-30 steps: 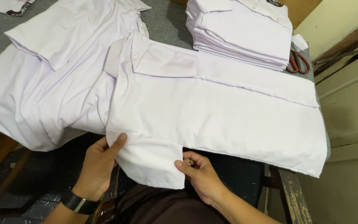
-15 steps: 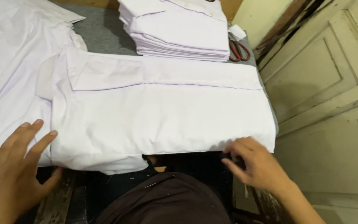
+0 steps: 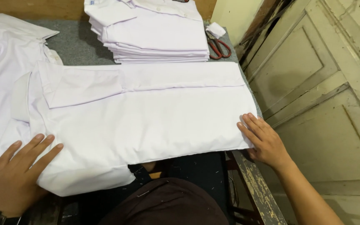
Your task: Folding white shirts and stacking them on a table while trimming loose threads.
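A white shirt (image 3: pixel 146 116) lies flat and partly folded across the table, its sides turned in and a sleeve folded over its upper left part. My left hand (image 3: pixel 19 171) rests flat, fingers spread, on the shirt's near left corner. My right hand (image 3: pixel 261 139) lies flat with fingers apart on the shirt's right end, at the table's edge. Neither hand grips anything.
A stack of folded white shirts (image 3: pixel 151 31) stands at the back of the grey-covered table (image 3: pixel 71 43). Red-handled scissors (image 3: pixel 219 46) lie to its right. More white cloth (image 3: pixel 1 62) is heaped at the left. A pale panelled door (image 3: pixel 326 104) stands at the right.
The left hand moved from the shirt's lower hem out to the near left corner; the right hand slid along to the shirt's right end. Both now lie flat on the cloth.
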